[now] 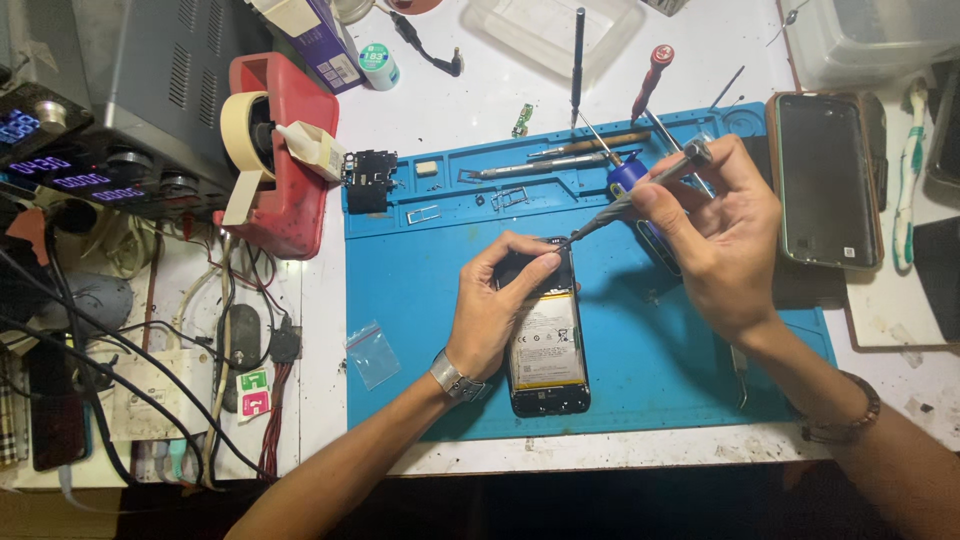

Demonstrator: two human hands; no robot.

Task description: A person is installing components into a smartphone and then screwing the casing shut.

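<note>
An opened black phone (548, 350) lies face down on the blue work mat (420, 270), its back cover off and its white-labelled battery showing. My left hand (495, 305) grips the phone's upper left side, thumb and fingers on its top end. My right hand (715, 235) holds a slim grey screwdriver (640, 195) like a pen. The tip touches the phone's top edge, right by my left fingertips.
Tweezers, screwdrivers and small metal parts lie along the mat's far edge (560, 165). A second phone (825, 180) rests at the right. A red tape dispenser (280, 150) and a power supply (110, 110) stand left, above tangled cables. A small plastic bag (372, 352) lies on the mat.
</note>
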